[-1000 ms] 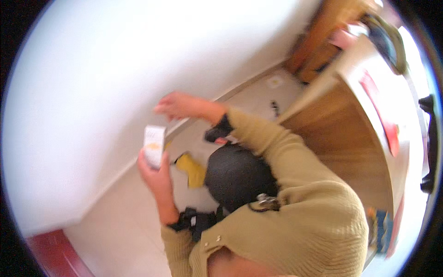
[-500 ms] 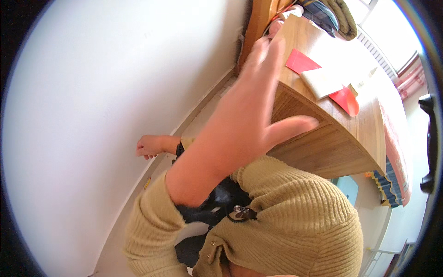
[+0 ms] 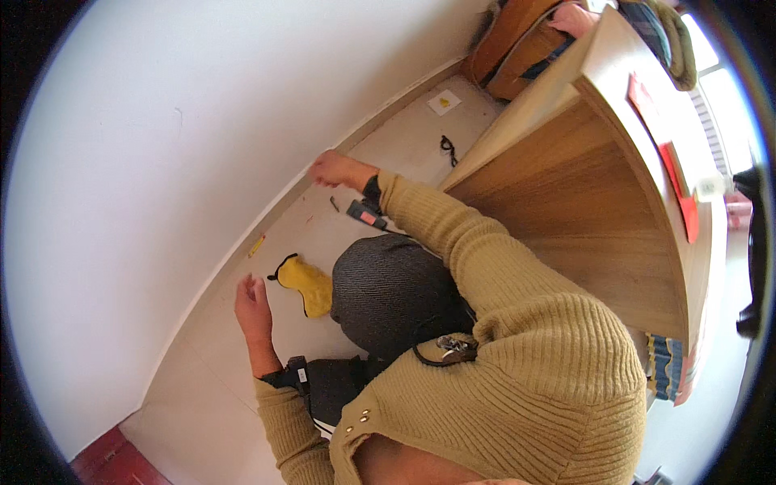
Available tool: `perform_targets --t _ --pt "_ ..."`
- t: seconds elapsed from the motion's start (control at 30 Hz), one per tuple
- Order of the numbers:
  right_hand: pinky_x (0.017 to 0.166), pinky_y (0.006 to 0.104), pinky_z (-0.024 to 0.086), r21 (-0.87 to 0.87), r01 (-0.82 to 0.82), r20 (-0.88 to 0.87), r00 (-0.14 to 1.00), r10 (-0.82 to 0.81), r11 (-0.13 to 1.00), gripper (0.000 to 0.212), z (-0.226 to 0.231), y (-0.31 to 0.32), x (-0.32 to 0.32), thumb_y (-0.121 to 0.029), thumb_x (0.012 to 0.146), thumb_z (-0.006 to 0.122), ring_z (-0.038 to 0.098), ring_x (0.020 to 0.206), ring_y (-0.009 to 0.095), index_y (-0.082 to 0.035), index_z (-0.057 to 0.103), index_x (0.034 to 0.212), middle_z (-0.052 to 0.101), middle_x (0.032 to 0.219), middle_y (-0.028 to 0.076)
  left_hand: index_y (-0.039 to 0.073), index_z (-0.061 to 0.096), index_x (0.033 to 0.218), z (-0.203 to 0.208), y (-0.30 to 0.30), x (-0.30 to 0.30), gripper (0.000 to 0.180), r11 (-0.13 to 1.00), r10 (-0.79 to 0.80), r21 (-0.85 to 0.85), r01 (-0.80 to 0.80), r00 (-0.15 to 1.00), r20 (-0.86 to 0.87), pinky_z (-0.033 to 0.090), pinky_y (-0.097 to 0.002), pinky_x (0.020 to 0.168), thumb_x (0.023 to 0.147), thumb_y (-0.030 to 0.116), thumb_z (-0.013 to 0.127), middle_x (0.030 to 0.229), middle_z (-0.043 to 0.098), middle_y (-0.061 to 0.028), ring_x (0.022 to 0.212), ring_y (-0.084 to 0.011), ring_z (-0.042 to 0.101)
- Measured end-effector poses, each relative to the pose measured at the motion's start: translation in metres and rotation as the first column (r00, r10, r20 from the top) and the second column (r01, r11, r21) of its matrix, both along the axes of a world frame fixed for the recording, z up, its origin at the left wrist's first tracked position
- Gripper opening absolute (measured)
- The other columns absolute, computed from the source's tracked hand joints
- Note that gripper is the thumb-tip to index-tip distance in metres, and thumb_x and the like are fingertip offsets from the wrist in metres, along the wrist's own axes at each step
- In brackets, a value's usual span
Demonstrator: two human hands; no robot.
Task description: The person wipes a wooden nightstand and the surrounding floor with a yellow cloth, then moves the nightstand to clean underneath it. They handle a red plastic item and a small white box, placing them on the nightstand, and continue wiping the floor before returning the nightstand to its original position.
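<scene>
Yellow, soft-looking eye mask (image 3: 311, 284) lies on the pale floor (image 3: 212, 364), btwn the L hand (image 3: 254, 305) and the dark ribbed knee (image 3: 394, 295); its R edge meets the knee's outline, so I can't tell if some part is hidden behind; its black strap is visible only in pieces. Near the foot of the white wall (image 3: 202, 145) is a thin yellow stick-like thing (image 3: 256, 246), too small to make out; also a small dark piece (image 3: 335, 204) below the R hand (image 3: 333, 170), kind unclear; black device w/ red patch (image 3: 366, 215) is beside the R wrist, its fixing partly hidden by the sleeve. Wooden desk (image 3: 566, 194) is cut by the curved view, its far side hidden; red paper (image 3: 685, 198) on its top is seen very obliquely; red thing (image 3: 117, 461) at lower L is cut off by the dark rim.

L forearm comes up from below, hand raised, fingers loosely together & bent, tips toward the wall; R arm reaches across in front, bent at elbow, hand low by the wall's foot, fingers curled in, a bit blurred; both hands look narrow, but can't tell if sth. small is inside either, nor if the R one touches the wall.
</scene>
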State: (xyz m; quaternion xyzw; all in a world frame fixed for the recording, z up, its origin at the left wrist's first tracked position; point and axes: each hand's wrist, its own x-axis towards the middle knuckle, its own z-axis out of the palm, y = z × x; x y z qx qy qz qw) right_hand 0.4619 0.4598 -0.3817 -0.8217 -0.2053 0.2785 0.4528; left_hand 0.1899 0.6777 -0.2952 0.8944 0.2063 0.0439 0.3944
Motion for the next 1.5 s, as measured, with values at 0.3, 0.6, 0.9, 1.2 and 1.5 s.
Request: perform_targets --t 0.3,0.6,0.9,1.2,1.5 --pt "0.073 0.0402 0.048 -0.66 0.64 0.483 0.762 -0.431 0.393 0.023 -0.102 -0.131 0.037 -0.017 0.08 0.048 0.06 0.083 0.028 -0.002 0.063 0.088 0.061 0.094 0.017 -0.015 0.035 0.122 -0.175 0.062 -0.116 0.082 0.945 0.275 0.316 -0.085 0.732 -0.623 0.03 -0.0423 0.1 0.077 0.048 0.061 0.123 0.04 -0.0341 0.116 -0.0426 0.039" --pt "0.091 0.0449 0.038 -0.483 0.873 0.547 0.364 -0.754 0.07 0.046 -0.087 -0.184 0.111 -0.028 0.084 0.05 0.041 0.114 0.033 -0.007 0.042 0.124 0.041 0.125 0.016 -0.02 0.024 0.125 -0.231 0.074 -0.142 0.11 0.978 0.074 0.148 0.148 0.418 -0.905 0.025 -0.0424 0.102 0.069 0.07 0.052 0.13 0.027 -0.0377 0.123 -0.0485 0.026" --pt "0.101 0.0491 0.024 -0.668 0.7 0.374 0.61 -0.698 0.253 0.06 -0.091 -0.241 0.127 -0.046 0.089 0.033 0.024 0.129 0.032 -0.01 0.029 0.136 0.025 0.142 0.012 -0.018 0.045 0.105 -0.196 0.063 -0.111 0.091 0.968 0.002 0.124 0.22 0.486 -0.874 0.032 -0.0454 0.092 0.07 0.065 0.055 0.105 0.049 -0.0344 0.103 -0.0419 0.049" --pt "0.104 0.0435 0.018 -0.672 0.729 0.571 0.623 -0.535 0.131 0.058 -0.134 -0.144 0.059 -0.043 0.088 0.036 0.025 0.129 0.03 -0.002 0.039 0.129 0.034 0.137 0.015 -0.026 0.033 0.116 -0.215 0.059 -0.118 0.105 0.912 -0.041 0.146 0.383 0.44 -0.897 0.025 -0.0458 0.101 0.074 0.07 0.043 0.12 0.036 -0.0418 0.118 -0.0456 0.037" --pt "0.069 0.0461 0.044 -0.635 0.021 0.492 0.781 0.384 0.772 0.04 -0.089 -0.085 -0.116 -0.031 0.088 0.042 0.057 0.074 0.035 -0.001 0.064 0.073 0.061 0.075 0.018 -0.011 0.046 0.117 -0.208 0.05 -0.151 0.085 0.913 0.01 0.317 0.258 0.762 -0.648 0.024 -0.0459 0.102 0.075 0.063 0.05 0.122 0.045 -0.0284 0.122 -0.0352 0.036"
